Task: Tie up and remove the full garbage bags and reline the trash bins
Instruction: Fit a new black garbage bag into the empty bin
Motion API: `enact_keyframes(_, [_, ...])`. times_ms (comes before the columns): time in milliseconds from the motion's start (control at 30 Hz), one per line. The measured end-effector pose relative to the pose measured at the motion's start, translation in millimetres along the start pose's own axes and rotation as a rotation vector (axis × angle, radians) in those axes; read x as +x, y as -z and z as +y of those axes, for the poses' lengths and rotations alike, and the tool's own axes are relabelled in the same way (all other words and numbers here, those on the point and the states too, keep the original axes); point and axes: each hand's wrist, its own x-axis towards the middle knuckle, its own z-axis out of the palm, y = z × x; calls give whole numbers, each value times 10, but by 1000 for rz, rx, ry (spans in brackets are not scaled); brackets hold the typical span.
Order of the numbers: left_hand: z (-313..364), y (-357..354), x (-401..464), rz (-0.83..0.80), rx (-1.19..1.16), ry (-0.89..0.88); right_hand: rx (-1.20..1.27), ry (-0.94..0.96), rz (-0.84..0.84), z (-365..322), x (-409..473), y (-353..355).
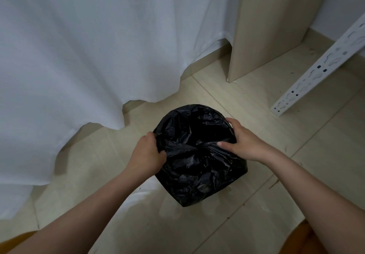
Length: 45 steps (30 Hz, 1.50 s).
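Note:
A black garbage bag covers a small trash bin on the tiled floor; the bin itself is hidden under the plastic, which drapes down its outer sides. The bag's mouth is open and dark inside. My left hand grips the bag's edge on the left side of the rim. My right hand lies over the right side of the rim, fingers curled on the plastic and thumb pressing its top.
A white curtain hangs down to the floor at the left and back. A pale wooden panel stands at the back right. A white perforated metal rail leans at the far right. Beige floor tiles surround the bin.

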Motion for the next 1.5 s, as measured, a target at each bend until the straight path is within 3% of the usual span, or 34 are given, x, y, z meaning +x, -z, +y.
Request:
enact_keyframes(400, [25,-52,94,-230,-596,260,272,-214,-105,-44,17,-110])
enact_keyframes(533, [38,-69,141,-143,-705,218,386,-192,-119,9,9,-133])
enact_keyframes(633, [26,-39,198,-42,-644,90,456,-171,-154,23,-1,-111])
enact_keyframes(700, [23,-18,217,4,-548,31,346,-125,-139,9,-7,-75])
enact_keyframes(800, [58,-37,199,113,-170,-103,78,-5,-34,-23,8,13])
enact_keyframes(867, [106,-74,163,176,11,-215,33,59,12,-55,18,27])
enact_keyframes(1033, [169,-223,96,56,46,-235,-65,79,51,-91,2,-173])
enact_keyframes(1167, [188,-252,99,47,143,-246,-170,73,71,-53,20,-275])
enact_keyframes(1500, [122,-220,101,24,272,-282,-164,73,151,32,54,-285])
